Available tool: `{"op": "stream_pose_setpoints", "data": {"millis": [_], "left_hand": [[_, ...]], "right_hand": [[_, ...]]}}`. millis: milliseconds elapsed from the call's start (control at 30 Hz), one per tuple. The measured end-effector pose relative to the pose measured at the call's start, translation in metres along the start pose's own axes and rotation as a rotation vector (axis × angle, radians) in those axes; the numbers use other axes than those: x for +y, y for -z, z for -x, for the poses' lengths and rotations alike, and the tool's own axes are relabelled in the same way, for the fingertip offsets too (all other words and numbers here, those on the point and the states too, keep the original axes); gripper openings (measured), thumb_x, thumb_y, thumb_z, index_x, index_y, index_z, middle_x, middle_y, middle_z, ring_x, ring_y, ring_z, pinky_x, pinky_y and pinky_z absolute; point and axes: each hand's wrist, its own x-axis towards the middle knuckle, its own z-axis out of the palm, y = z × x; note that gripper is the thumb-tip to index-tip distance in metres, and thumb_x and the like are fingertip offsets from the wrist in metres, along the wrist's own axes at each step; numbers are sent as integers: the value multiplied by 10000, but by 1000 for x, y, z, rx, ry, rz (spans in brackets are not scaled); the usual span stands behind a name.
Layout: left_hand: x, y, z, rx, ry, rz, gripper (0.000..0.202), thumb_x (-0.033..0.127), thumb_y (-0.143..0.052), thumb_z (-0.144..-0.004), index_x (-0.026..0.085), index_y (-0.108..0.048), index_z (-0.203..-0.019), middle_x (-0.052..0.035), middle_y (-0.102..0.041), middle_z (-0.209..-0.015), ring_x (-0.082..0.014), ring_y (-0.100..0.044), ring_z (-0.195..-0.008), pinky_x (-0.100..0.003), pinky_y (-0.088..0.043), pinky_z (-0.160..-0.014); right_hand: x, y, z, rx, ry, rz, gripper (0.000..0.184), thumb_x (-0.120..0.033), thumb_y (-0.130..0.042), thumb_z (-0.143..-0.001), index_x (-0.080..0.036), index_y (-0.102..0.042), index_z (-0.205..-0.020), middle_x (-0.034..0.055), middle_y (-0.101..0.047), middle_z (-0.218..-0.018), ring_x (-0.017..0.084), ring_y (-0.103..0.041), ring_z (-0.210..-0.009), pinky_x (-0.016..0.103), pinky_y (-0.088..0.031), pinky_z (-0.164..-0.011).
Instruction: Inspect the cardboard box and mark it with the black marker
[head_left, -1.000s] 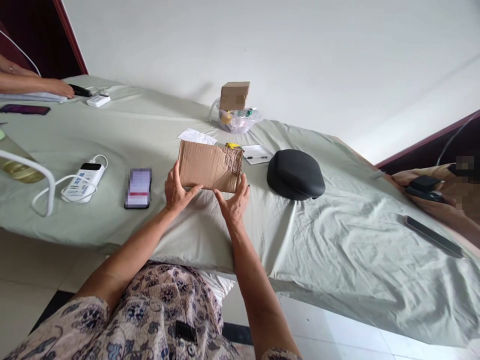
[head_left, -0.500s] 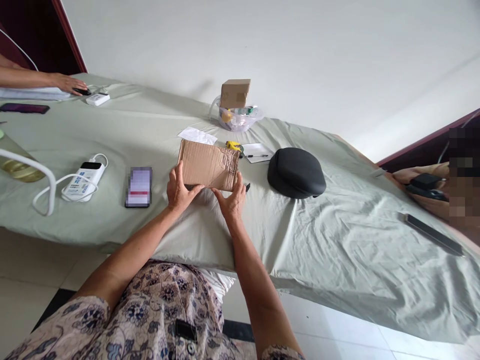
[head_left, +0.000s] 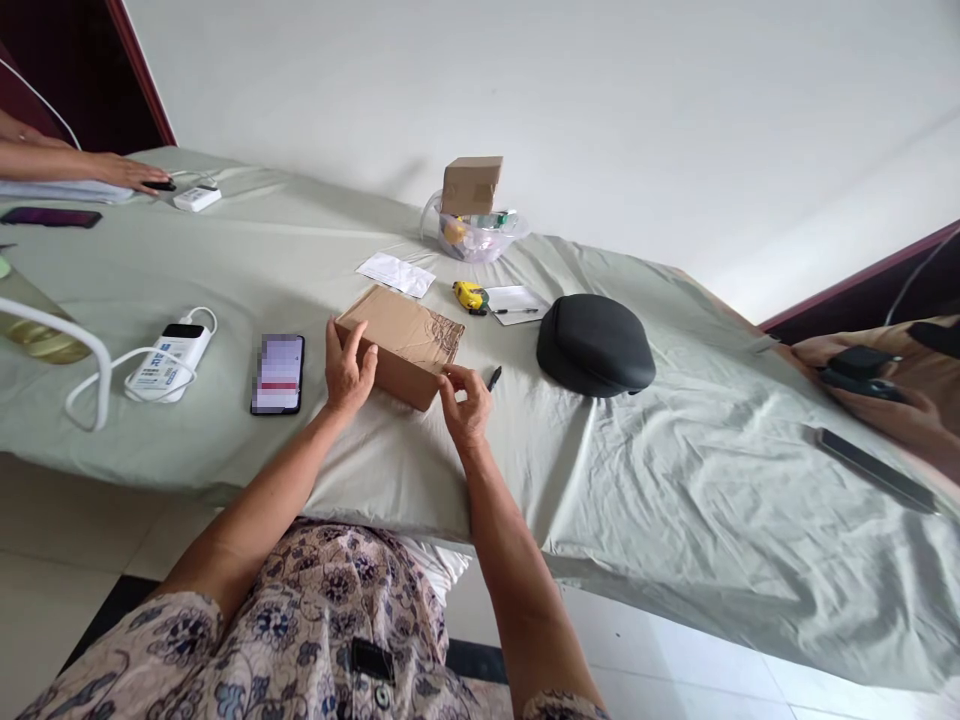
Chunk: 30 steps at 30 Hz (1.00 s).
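A small brown cardboard box (head_left: 409,320) sits in front of me on the cloth-covered table, turned at an angle. Its top, creased at the right end, and its front side both show. My left hand (head_left: 349,368) grips the left end, thumb on the front side and fingers around the corner. At the front right corner, my right hand (head_left: 465,402) pinches the box edge between thumb and fingers. A black pen-like object (head_left: 494,378) lies just right of that hand. Behind the box are a yellow tape measure (head_left: 469,295) and a white paper (head_left: 396,273).
A black case (head_left: 596,345) is to the right, a phone (head_left: 277,375) and white power strip (head_left: 171,360) to the left. At the back stands a clear basket (head_left: 484,243) with another box (head_left: 471,186) on top. Other people's hands (head_left: 131,172) show at both sides.
The box has turned and tipped down away from me, so its front side now shows. My right fingers moved from its right side to the front corner; my left hand slid along the left end.
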Motion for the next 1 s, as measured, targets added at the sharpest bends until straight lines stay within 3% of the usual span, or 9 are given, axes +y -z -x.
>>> {"op": "stream_pose_setpoints", "data": {"millis": [100,167,367,567,700,833,1000], "left_hand": [[5,-3,4,-65,-47,-54,556,501,-443,-1026,170,-579,-1452,-200,-129,-1722,-417,-133,-1606,-591,-219,-1280],[11,-5,9,-114,-107,-56,516,458,-444,-1033,190,-586,-1450,-169,-88,-1738,-415,-94,-1612,-613,-216,-1277],[27,-7,22,-247,-354,23,442,420,-462,-1024,193,-636,-1362,-171,-233,-1700,-393,-152,-1606,-637,-278,-1247],[30,-5,20,-273,-336,8,500,515,-678,-911,199,-636,-1296,-199,-297,-1664,-428,-209,-1583,-634,-309,-1233],[28,-5,20,-243,-368,55,405,429,-620,-950,184,-644,-1271,-192,-364,-1617,-392,-238,-1580,-586,-299,-1258],[25,-3,17,-295,-370,74,369,398,-564,-960,181,-654,-1243,-178,-360,-1623,-349,-263,-1576,-563,-302,-1266],[23,3,12,-356,-303,106,351,402,-498,-990,205,-678,-1217,-145,-373,-1639,-311,-297,-1571,-541,-339,-1257]], "right_hand": [[-4,-4,3,-7,42,-5,258,-441,-574,-970,-214,-680,-910,18,-686,-729,143,-625,-614,291,-562,-653],[-7,-8,7,-46,54,-6,276,-450,-559,-982,-214,-689,-923,31,-713,-765,143,-648,-635,289,-575,-669],[-18,-17,11,-178,-24,8,380,-478,-470,-1020,-208,-738,-1040,69,-777,-891,165,-722,-722,318,-611,-732],[-12,-15,6,-153,-81,2,389,-483,-487,-999,-219,-773,-1013,79,-788,-935,198,-737,-808,351,-612,-812],[4,-4,-2,-84,-187,6,404,-501,-503,-970,-205,-773,-1026,77,-777,-892,202,-711,-749,353,-592,-776],[19,7,-10,-6,-284,16,398,-493,-519,-935,-197,-771,-1018,74,-768,-890,204,-675,-746,358,-569,-773],[21,9,-13,43,-307,7,426,-510,-547,-895,-182,-769,-1051,45,-716,-814,176,-617,-711,332,-536,-762]]}}
